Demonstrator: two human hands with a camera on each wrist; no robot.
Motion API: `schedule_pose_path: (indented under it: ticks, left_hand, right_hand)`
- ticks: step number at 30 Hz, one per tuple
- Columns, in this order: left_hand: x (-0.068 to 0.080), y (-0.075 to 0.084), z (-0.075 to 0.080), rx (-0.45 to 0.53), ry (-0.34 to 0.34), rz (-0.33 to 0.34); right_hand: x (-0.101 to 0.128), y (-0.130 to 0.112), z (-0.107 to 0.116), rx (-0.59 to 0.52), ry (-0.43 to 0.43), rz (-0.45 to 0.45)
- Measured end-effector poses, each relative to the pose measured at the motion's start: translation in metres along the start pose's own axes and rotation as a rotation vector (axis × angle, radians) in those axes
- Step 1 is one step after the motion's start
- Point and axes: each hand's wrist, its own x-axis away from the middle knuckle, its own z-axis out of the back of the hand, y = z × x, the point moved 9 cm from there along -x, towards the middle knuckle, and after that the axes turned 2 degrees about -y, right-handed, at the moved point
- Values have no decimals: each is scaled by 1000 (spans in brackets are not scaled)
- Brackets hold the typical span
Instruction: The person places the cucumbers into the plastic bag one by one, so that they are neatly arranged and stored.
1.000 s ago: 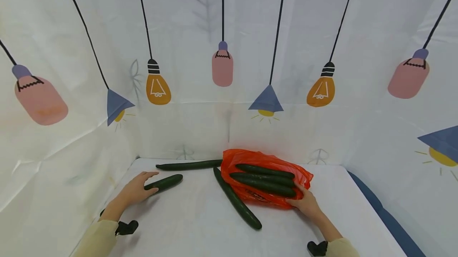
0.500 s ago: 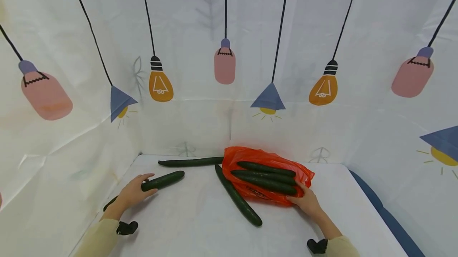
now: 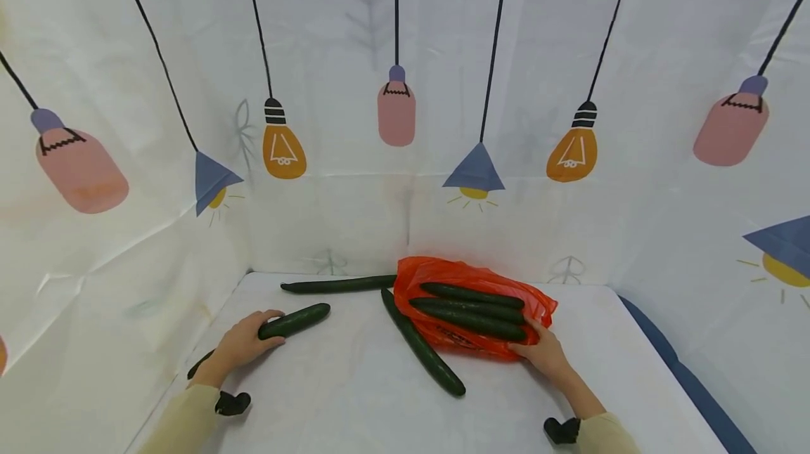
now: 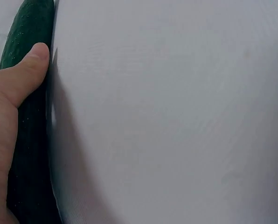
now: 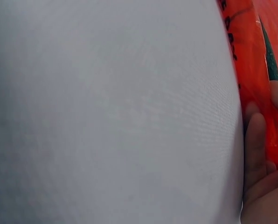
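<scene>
My left hand (image 3: 243,343) grips a dark green cucumber (image 3: 296,321) at the table's left, its far end sticking out past the fingers. In the left wrist view the thumb lies across the cucumber's side, and the cucumber runs along the palm. A red plastic bag (image 3: 413,278) lies open at the back, with 3 cucumbers (image 3: 471,309) side by side on it or in its mouth. My right hand (image 3: 544,354) holds the bag's right edge by the cucumbers' ends. In the right wrist view its fingers are against the outside of the red film, the thumb on the inner side.
Another cucumber (image 3: 422,345) lies slanted on the white table (image 3: 342,384) in front of the bag. One more cucumber (image 3: 338,285) lies along the back, its right end at the bag. A cloth curtain (image 3: 342,222) printed with lamps hangs round the table's back and sides.
My left hand's fingers have drawn in around the cucumber, which has shifted slightly within the hand. The right hand and the bag stay about where they were.
</scene>
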Motion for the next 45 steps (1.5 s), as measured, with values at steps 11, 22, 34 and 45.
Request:
schedule_pose_path:
  ticks: [11, 22, 34, 45]
  left_hand:
    - [-8, 25, 9, 27, 55, -57]
    - [-33, 71, 9, 15, 22, -125]
    - [-56, 153, -2, 48, 39, -188]
    - [-80, 236, -8, 62, 25, -350]
  right_hand:
    - [0, -6, -2, 3, -2, 30]
    - [1, -2, -2, -7, -9, 7]
    - [-4, -9, 7, -51, 19, 39]
    - [-5, -24, 21, -35, 99, 66]
